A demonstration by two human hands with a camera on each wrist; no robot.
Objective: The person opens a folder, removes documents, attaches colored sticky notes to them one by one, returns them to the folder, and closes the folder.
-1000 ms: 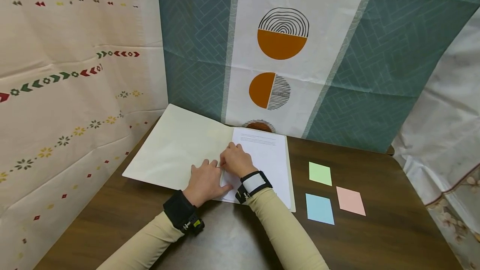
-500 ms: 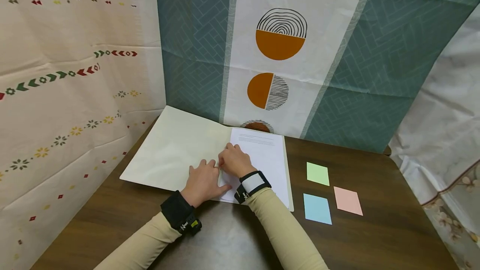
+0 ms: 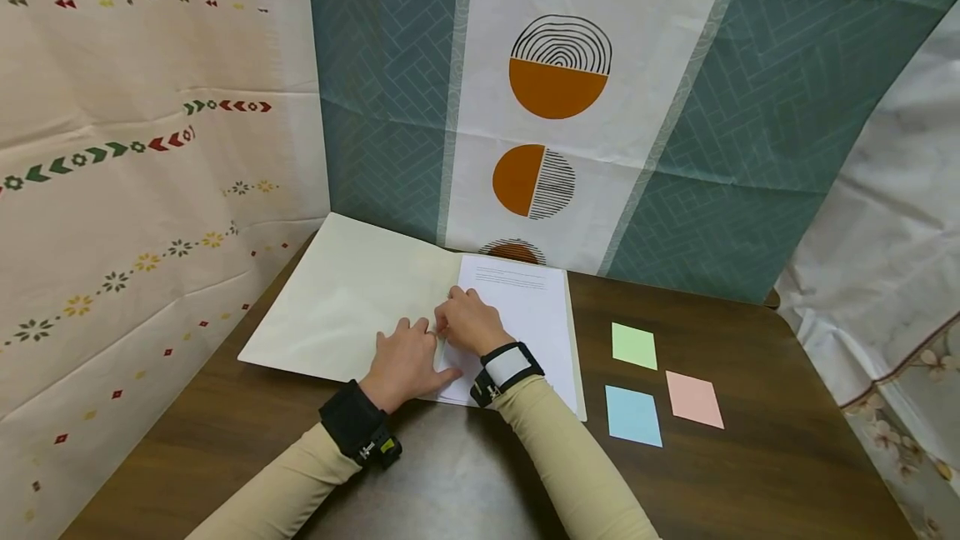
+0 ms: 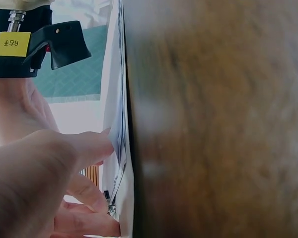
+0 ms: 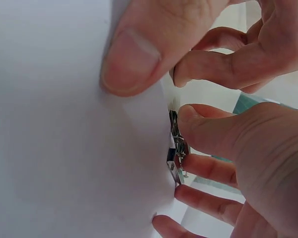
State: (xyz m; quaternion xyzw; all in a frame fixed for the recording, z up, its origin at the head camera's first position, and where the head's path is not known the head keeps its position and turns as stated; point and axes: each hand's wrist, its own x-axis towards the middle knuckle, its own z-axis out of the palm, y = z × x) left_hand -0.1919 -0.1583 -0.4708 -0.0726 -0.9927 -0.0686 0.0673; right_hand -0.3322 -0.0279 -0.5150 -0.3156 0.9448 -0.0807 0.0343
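Observation:
A cream folder point(image 3: 337, 298) lies open on the table, with white sheets point(image 3: 525, 323) on its right half; printed lines run across their top. In the right wrist view a metal lever clip point(image 5: 175, 148) shows at the fold beside the sheets' edge. My right hand point(image 3: 472, 323) pinches at this clip with thumb and fingertips. Just nearer to me, my left hand point(image 3: 405, 363) lies spread at the fold, its thumb point(image 5: 134, 59) pressing the sheets and its other fingers on the cover side. From the head view the clip is hidden behind the hands.
Right of the folder, green point(image 3: 633, 346), pink point(image 3: 694, 399) and blue point(image 3: 633, 416) paper squares lie on the dark wooden table point(image 3: 765, 473). A patterned cloth point(image 3: 390, 90) hangs behind the folder, and a cream one point(image 3: 150, 215) on the left.
The head view has shifted slightly, so everything sits a little further left in it. Both hands keep their places at the fold, with hardly any finger movement visible.

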